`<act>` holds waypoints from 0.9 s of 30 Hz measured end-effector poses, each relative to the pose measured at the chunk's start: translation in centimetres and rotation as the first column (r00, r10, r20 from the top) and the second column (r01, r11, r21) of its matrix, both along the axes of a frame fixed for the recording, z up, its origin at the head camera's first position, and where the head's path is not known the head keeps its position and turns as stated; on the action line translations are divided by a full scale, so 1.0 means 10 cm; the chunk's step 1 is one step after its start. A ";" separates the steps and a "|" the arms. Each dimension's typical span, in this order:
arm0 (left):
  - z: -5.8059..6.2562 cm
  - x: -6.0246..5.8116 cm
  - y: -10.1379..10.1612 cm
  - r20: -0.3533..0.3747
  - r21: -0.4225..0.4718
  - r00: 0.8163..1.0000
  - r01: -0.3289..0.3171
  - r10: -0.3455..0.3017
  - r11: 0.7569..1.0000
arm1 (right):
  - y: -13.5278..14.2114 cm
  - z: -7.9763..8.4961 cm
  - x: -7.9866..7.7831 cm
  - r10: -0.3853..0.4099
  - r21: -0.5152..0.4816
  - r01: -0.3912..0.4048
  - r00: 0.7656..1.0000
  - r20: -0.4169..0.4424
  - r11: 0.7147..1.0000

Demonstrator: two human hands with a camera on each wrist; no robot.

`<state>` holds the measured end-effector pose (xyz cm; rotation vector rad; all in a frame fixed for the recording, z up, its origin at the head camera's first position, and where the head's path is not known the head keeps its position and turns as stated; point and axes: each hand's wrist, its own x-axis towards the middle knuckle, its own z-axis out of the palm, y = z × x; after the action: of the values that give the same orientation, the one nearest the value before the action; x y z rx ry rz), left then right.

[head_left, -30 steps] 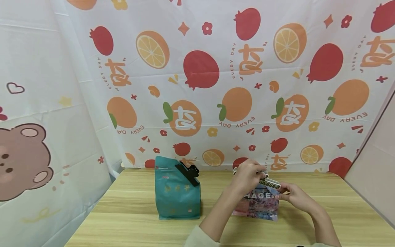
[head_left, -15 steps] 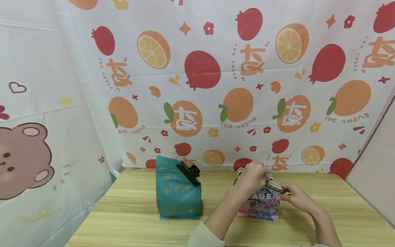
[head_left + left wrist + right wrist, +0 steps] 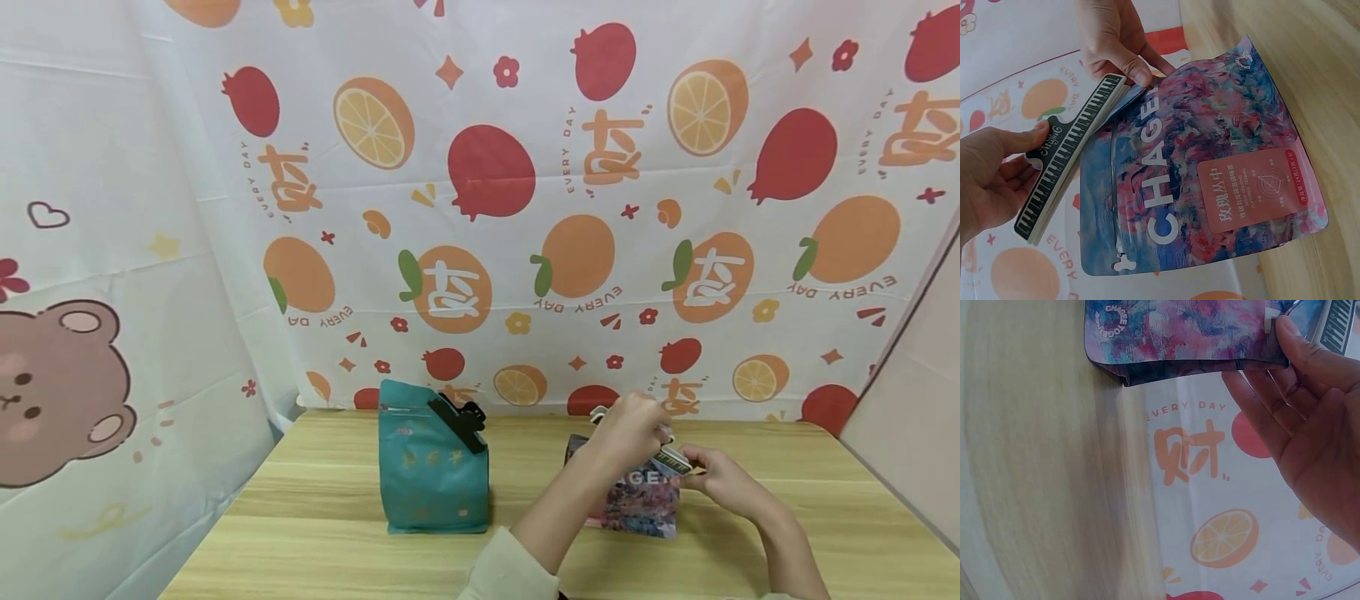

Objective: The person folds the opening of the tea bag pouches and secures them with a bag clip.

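Observation:
My left hand (image 3: 636,429) pinches a piano-key bag clip (image 3: 1069,162), dark green with the word "Music" on its handle. The clip sits slanted at the top of a blue-and-pink pouch (image 3: 1210,156) lettered CHAGEE, its far end overlapping the pouch's top corner. That same corner is pinched by my right hand (image 3: 1319,394), thumb in front and fingers behind. The pouch stands on the table, with its upper left part hidden behind my left hand and forearm in the head view. A zip line runs below its top edge in the left wrist view.
A teal pouch (image 3: 433,475) stands to the left on the wooden table (image 3: 315,500), a black clip (image 3: 459,421) slanted across its top right corner. Behind the table hangs a fruit-print cloth (image 3: 510,250); another printed cloth (image 3: 187,333) hangs at the left.
My left hand has shifted a little to the right with the piano-key clip, uncovering the pouch's upper left corner. My right hand stays at the other corner. The teal pouch has not moved.

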<state>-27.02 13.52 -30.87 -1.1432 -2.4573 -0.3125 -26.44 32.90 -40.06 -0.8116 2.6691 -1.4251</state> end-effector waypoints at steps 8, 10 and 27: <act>-0.04 -0.02 -0.01 0.001 0.029 1.000 -0.003 0.003 1.000 | 0.00 -0.01 -0.01 0.004 -0.007 -0.004 1.000 0.009 1.000; -0.05 -0.03 -0.02 -0.006 0.038 1.000 -0.004 0.004 0.999 | 0.00 -0.01 -0.01 0.003 -0.006 -0.003 1.000 0.007 1.000; -0.10 -0.06 0.00 0.040 -0.028 0.998 -0.039 0.040 0.999 | 0.06 -0.06 -0.05 0.037 0.024 -0.035 0.997 -0.073 0.999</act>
<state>-27.61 13.56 -31.86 -1.1079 -2.5237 -0.2934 -26.89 33.50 -40.62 -0.9229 2.7029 -1.3815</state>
